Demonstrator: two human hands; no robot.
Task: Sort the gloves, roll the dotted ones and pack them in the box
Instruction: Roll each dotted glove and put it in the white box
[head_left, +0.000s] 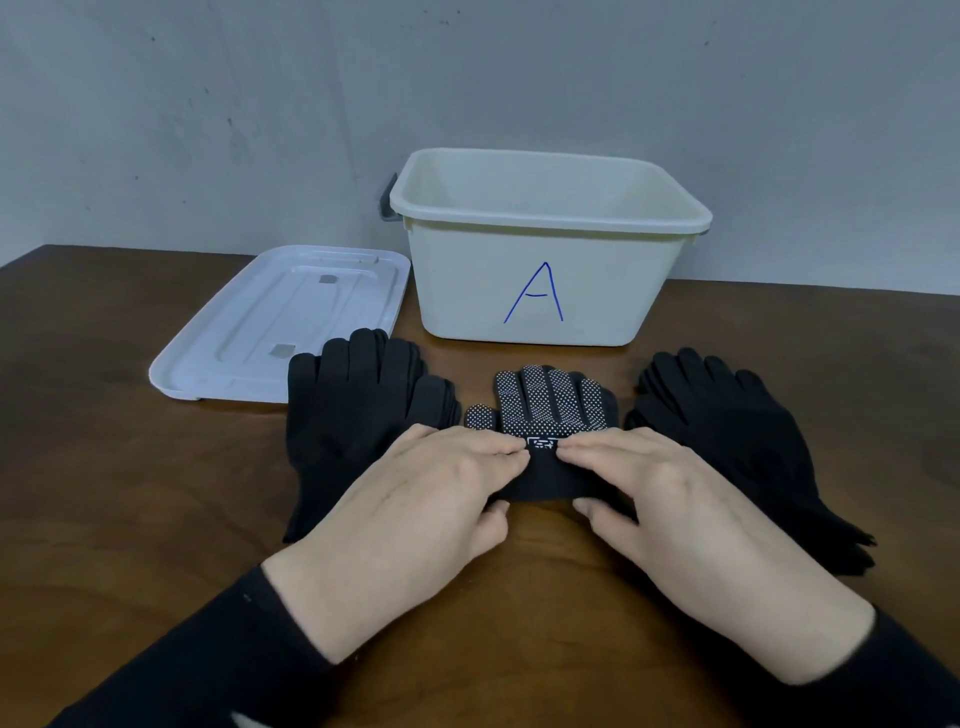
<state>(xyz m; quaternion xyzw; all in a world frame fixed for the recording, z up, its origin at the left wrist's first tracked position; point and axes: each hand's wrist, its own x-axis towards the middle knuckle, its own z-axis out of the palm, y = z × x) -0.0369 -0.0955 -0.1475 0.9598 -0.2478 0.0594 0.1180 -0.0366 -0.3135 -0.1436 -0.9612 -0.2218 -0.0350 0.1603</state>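
A black glove with white dots (550, 400) lies palm up in the middle of the table, fingers pointing at the box. Its cuff end is rolled over toward the fingers. My left hand (431, 499) and my right hand (654, 493) both pinch that rolled cuff, fingers on top and thumbs under its near edge. A pile of plain black gloves (353, 410) lies to the left and another plain black pile (727, 431) to the right. The cream box (540, 291) marked with a blue A stands open behind the dotted glove.
The box's white lid (275, 322) lies upside down at the left, partly under the left glove pile. The brown wooden table (130, 467) ends at a grey wall close behind the box.
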